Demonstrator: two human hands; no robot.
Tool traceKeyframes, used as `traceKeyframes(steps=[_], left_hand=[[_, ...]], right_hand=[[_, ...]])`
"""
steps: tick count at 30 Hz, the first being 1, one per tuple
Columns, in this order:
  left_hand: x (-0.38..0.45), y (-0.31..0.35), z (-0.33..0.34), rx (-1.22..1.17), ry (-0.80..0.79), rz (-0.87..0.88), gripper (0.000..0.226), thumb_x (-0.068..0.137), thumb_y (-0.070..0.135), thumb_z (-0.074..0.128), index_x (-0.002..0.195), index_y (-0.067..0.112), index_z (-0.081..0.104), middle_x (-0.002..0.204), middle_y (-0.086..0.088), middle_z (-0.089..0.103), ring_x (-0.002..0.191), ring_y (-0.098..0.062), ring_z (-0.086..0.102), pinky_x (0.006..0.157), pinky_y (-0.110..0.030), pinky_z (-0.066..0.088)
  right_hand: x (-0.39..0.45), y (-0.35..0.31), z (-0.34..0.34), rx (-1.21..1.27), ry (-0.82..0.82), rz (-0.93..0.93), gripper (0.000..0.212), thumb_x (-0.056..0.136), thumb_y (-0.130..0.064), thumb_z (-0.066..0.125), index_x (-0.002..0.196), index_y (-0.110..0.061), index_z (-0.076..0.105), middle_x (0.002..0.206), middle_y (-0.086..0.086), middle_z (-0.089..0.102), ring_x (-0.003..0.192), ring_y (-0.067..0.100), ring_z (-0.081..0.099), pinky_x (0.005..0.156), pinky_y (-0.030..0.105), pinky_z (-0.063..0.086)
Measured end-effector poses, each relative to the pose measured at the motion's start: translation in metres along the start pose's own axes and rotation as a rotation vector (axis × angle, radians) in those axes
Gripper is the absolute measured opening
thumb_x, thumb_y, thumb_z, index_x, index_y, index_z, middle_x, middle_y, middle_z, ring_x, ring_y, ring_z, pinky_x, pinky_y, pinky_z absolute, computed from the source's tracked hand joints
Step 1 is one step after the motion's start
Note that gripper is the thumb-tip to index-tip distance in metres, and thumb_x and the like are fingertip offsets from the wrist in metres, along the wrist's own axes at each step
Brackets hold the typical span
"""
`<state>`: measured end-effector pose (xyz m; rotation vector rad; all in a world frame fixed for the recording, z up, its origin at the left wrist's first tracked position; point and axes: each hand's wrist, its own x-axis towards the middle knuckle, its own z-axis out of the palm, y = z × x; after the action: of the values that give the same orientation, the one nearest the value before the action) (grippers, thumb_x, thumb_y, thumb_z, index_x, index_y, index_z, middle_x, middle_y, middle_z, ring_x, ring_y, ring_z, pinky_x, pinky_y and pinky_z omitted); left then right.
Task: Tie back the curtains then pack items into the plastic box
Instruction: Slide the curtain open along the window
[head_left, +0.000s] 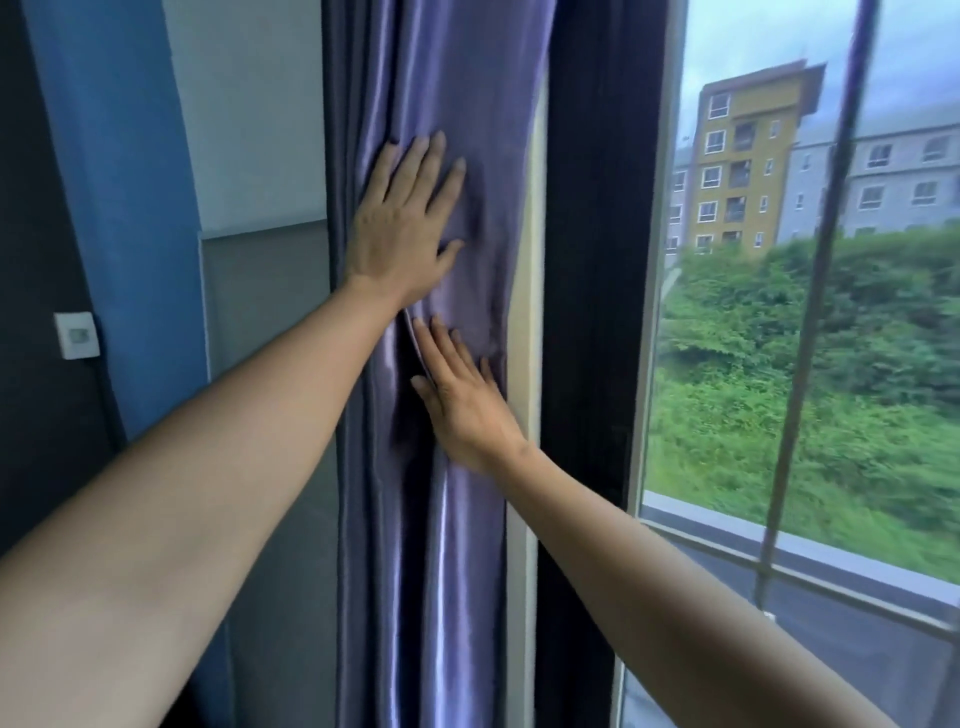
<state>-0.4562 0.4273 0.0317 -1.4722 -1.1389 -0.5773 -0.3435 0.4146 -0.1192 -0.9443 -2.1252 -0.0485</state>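
Observation:
A shiny purple satin curtain (447, 545) hangs gathered in folds beside the window, running from top to bottom of the view. My left hand (402, 223) lies flat on the upper part of the bunched fabric with its fingers straight and spread. Below it, my right hand (462, 400) presses flat against the curtain, fingers straight and pointing up and left. Neither hand grips the cloth. No tie-back and no plastic box are in view.
A dark window frame (592, 312) stands right of the curtain, with glass (779, 364) showing greenery and buildings outside. A blue and grey wall (124, 260) with a white switch plate (78, 335) lies to the left.

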Motion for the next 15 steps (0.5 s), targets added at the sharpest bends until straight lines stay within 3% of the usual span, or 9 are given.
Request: traceKeyframes(steps=[3, 6, 9, 11, 15], left_hand=[[0.003, 0.009, -0.023, -0.028, -0.022, -0.04, 0.063, 0.091, 0.032, 0.049, 0.145, 0.006, 0.03, 0.152, -0.023, 0.026, 0.138, -0.036, 0.027, 0.117, -0.051, 0.01], [0.014, 0.028, -0.053, -0.063, -0.006, -0.129, 0.047, 0.088, 0.024, 0.051, 0.13, 0.004, 0.046, 0.134, -0.024, 0.045, 0.115, -0.04, 0.045, 0.103, -0.054, 0.027], [0.032, 0.054, -0.085, -0.122, 0.021, -0.238, 0.028, 0.087, 0.018, 0.05, 0.108, 0.0, 0.055, 0.113, -0.026, 0.051, 0.096, -0.042, 0.052, 0.094, -0.051, 0.031], [0.048, 0.078, -0.104, -0.167, 0.032, -0.276, 0.026, 0.088, 0.017, 0.049, 0.104, -0.002, 0.057, 0.106, -0.027, 0.055, 0.092, -0.043, 0.055, 0.098, -0.052, 0.03], [0.082, 0.145, -0.146, -0.305, 0.127, -0.216, 0.026, 0.087, 0.015, 0.041, 0.097, -0.001, 0.058, 0.097, -0.027, 0.061, 0.09, -0.042, 0.057, 0.098, -0.052, 0.029]], right_hand=[[-0.018, -0.003, -0.021, 0.016, -0.084, 0.005, 0.062, 0.098, -0.057, 0.028, 0.15, -0.043, -0.003, 0.162, -0.007, -0.003, 0.149, 0.017, -0.002, 0.119, 0.047, 0.013], [-0.045, -0.001, -0.052, -0.006, -0.114, 0.035, 0.063, 0.095, -0.061, 0.034, 0.151, -0.041, 0.012, 0.161, -0.002, 0.013, 0.146, 0.017, 0.018, 0.114, 0.037, 0.03], [-0.08, 0.007, -0.091, -0.074, 0.016, 0.034, 0.054, 0.095, -0.059, 0.039, 0.143, -0.034, 0.041, 0.154, -0.001, 0.033, 0.137, 0.019, 0.039, 0.103, 0.038, 0.044], [-0.105, 0.015, -0.123, -0.132, 0.109, 0.008, 0.045, 0.095, -0.052, 0.046, 0.131, -0.027, 0.058, 0.145, 0.001, 0.048, 0.127, 0.022, 0.051, 0.097, 0.038, 0.048], [-0.161, 0.033, -0.197, -0.265, 0.282, -0.047, 0.025, 0.093, -0.035, 0.058, 0.102, -0.018, 0.074, 0.118, 0.005, 0.068, 0.102, 0.026, 0.066, 0.084, 0.036, 0.053]])
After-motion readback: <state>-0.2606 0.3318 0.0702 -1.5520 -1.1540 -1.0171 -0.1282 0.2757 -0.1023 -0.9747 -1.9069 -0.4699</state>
